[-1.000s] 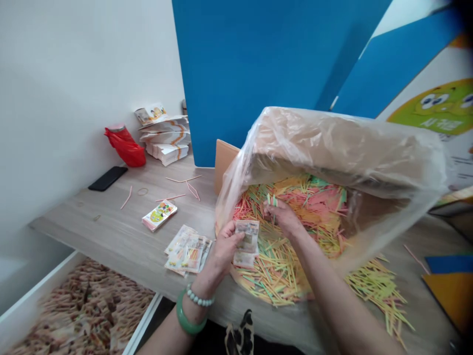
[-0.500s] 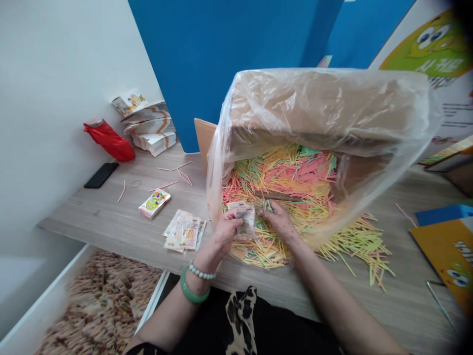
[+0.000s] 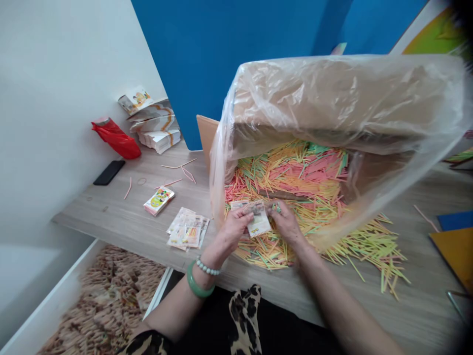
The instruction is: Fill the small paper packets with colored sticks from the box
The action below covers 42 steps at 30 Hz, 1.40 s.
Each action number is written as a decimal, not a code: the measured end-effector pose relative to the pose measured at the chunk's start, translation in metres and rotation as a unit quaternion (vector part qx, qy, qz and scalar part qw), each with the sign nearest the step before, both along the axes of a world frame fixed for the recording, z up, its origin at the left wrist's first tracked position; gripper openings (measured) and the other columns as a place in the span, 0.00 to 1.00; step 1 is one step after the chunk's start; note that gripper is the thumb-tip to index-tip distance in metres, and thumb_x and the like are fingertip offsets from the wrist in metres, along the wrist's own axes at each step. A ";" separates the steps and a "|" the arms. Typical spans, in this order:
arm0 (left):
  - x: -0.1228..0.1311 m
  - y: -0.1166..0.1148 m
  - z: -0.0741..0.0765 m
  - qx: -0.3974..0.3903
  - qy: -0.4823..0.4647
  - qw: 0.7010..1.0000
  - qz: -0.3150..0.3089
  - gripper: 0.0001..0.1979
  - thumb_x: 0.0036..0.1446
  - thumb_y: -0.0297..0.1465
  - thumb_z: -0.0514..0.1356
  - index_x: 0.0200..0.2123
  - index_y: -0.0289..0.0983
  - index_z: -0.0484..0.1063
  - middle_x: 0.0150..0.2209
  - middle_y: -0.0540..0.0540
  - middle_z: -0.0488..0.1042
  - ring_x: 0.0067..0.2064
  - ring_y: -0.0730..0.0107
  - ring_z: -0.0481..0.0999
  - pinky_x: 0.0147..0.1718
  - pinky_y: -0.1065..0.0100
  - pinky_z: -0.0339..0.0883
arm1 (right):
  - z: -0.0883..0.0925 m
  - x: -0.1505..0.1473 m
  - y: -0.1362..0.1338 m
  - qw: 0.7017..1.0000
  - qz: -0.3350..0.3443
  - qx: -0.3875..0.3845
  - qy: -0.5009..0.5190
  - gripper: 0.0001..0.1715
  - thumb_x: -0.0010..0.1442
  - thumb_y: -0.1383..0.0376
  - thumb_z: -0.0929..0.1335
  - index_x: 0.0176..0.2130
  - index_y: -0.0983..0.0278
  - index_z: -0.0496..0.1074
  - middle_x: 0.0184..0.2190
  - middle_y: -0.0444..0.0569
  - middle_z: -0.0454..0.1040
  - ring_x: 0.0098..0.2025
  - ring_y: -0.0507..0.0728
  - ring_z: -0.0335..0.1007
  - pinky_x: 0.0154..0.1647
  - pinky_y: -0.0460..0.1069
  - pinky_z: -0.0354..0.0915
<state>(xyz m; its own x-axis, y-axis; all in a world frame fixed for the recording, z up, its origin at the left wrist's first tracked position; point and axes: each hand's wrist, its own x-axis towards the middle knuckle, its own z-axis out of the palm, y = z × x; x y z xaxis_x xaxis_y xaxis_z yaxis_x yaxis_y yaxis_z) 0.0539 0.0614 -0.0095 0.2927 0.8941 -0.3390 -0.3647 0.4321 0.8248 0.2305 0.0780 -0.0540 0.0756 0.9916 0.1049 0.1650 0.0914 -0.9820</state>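
Observation:
My left hand (image 3: 234, 228) is closed on small clear printed packets (image 3: 258, 222), pinched between thumb and fingers over the front of the carton. Just to the right of them, my right hand (image 3: 290, 227) pinches a small bunch of thin coloured sticks (image 3: 276, 207), whose green and pale ends poke out near the packets. Under and behind both hands lies a heap of pink, yellow, orange and green sticks (image 3: 306, 170), spilling from a plastic-lined cardboard carton (image 3: 332, 98) onto the table. Left of my left hand, several similar packets (image 3: 188, 231) lie in an overlapping pile, with sticks visible in the top one.
A small stack of printed cards (image 3: 158, 200), loose pink sticks (image 3: 128, 188), a black phone (image 3: 109, 172), a red-wrapped bundle (image 3: 116, 139) and stacked papers (image 3: 160, 135) sit on the left. Below the table edge, an open drawer (image 3: 111, 301) holds many brownish pieces. Blue panels stand behind.
The held packets have swung flatter and further right, showing more of their printed face. My right hand stays close beside them with the sticks. The camera view has shifted slightly.

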 end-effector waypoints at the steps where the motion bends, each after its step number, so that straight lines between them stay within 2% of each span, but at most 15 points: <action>1: 0.000 0.001 0.001 0.008 -0.002 1.000 -0.002 0.18 0.43 0.40 0.74 0.31 0.33 0.78 0.28 0.45 0.78 0.29 0.69 0.75 0.30 0.68 0.69 | 0.005 0.001 0.001 0.999 0.002 -0.008 0.032 0.09 0.55 0.57 0.68 0.35 0.59 0.70 0.26 0.41 0.74 0.33 0.57 0.69 0.42 0.53 0.64; 5: -0.002 0.002 0.002 0.054 0.009 0.998 0.014 0.17 0.40 0.39 0.75 0.26 0.33 0.76 0.25 0.49 0.74 0.27 0.75 0.70 0.29 0.71 0.66 | 0.033 0.003 0.003 0.989 -0.019 -0.011 0.145 0.08 0.57 0.58 0.69 0.34 0.59 0.68 0.26 0.41 0.75 0.32 0.55 0.71 0.43 0.53 0.65; 8: -0.004 0.004 -0.002 0.082 0.062 0.994 0.030 0.21 0.41 0.42 0.74 0.20 0.35 0.68 0.21 0.54 0.65 0.24 0.79 0.62 0.24 0.73 0.58 | 0.052 0.001 0.003 0.980 -0.016 -0.015 0.200 0.09 0.55 0.60 0.71 0.35 0.59 0.69 0.24 0.40 0.75 0.31 0.55 0.72 0.41 0.53 0.66; 10: -0.006 0.004 -0.005 0.096 0.109 0.989 0.013 0.22 0.45 0.45 0.72 0.20 0.35 0.67 0.20 0.55 0.62 0.23 0.79 0.60 0.23 0.73 0.55 | 0.062 -0.001 0.002 0.973 0.003 -0.023 0.231 0.11 0.54 0.61 0.72 0.38 0.59 0.70 0.24 0.39 0.73 0.30 0.55 0.72 0.40 0.53 0.68; 14: -0.009 0.003 -0.002 0.117 0.176 0.977 -0.021 0.22 0.49 0.48 0.67 0.20 0.37 0.67 0.20 0.54 0.61 0.22 0.77 0.61 0.21 0.72 0.57 | 0.080 -0.012 0.002 0.966 0.017 0.002 0.257 0.10 0.57 0.59 0.72 0.34 0.59 0.67 0.24 0.39 0.71 0.30 0.54 0.73 0.39 0.53 0.70; 19: -0.011 0.000 0.002 0.144 0.214 0.966 -0.007 0.24 0.52 0.47 0.65 0.17 0.37 0.62 0.16 0.55 0.59 0.19 0.79 0.58 0.20 0.72 0.52 | 0.099 -0.040 0.000 0.963 0.015 0.073 0.258 0.09 0.62 0.59 0.69 0.35 0.59 0.65 0.24 0.39 0.73 0.29 0.53 0.75 0.38 0.52 0.71; 23: -0.012 -0.002 0.002 0.162 0.211 0.964 -0.027 0.24 0.53 0.47 0.64 0.17 0.38 0.62 0.15 0.56 0.59 0.18 0.79 0.58 0.19 0.72 0.50 | 0.099 -0.061 -0.002 0.959 -0.009 0.108 0.260 0.09 0.63 0.60 0.69 0.39 0.58 0.64 0.24 0.37 0.73 0.29 0.54 0.76 0.40 0.52 0.72; 28: -0.015 -0.006 0.009 0.128 0.184 0.973 -0.063 0.24 0.49 0.47 0.66 0.17 0.38 0.62 0.13 0.56 0.60 0.15 0.80 0.59 0.16 0.73 0.50 | 0.091 -0.073 -0.008 0.970 -0.028 0.106 0.215 0.12 0.64 0.56 0.68 0.39 0.57 0.60 0.28 0.40 0.77 0.35 0.56 0.79 0.42 0.54 0.73; 33: -0.019 -0.008 0.011 0.079 0.136 0.984 -0.090 0.22 0.45 0.48 0.69 0.19 0.38 0.65 0.13 0.56 0.61 0.15 0.79 0.62 0.15 0.74 0.52 | 0.086 -0.072 -0.019 0.973 -0.014 0.101 0.206 0.12 0.65 0.55 0.67 0.38 0.56 0.60 0.29 0.42 0.79 0.38 0.58 0.79 0.43 0.55 0.72; 37: -0.020 -0.009 0.008 0.062 0.107 0.988 -0.088 0.23 0.44 0.47 0.70 0.19 0.38 0.65 0.13 0.56 0.61 0.14 0.79 0.63 0.15 0.75 0.53 | 0.081 -0.068 -0.024 0.977 -0.010 0.126 0.171 0.08 0.65 0.57 0.66 0.38 0.56 0.61 0.29 0.43 0.80 0.44 0.59 0.79 0.50 0.59 0.70; 42: -0.022 -0.011 0.010 0.069 0.106 0.988 -0.093 0.22 0.47 0.47 0.69 0.20 0.37 0.65 0.13 0.56 0.62 0.15 0.79 0.62 0.15 0.75 0.51 | 0.082 -0.065 -0.026 0.981 -0.021 0.129 0.143 0.08 0.66 0.56 0.65 0.38 0.56 0.61 0.28 0.43 0.80 0.42 0.60 0.79 0.51 0.61 0.69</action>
<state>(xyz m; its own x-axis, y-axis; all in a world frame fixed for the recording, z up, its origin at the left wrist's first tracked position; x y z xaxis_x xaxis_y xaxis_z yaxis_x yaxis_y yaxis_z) 0.0322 0.0507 0.0005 0.3919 0.8737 -0.2881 -0.1026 0.3527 0.9301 0.1659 0.0519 0.0281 0.1788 0.9300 0.3212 -0.1043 0.3425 -0.9337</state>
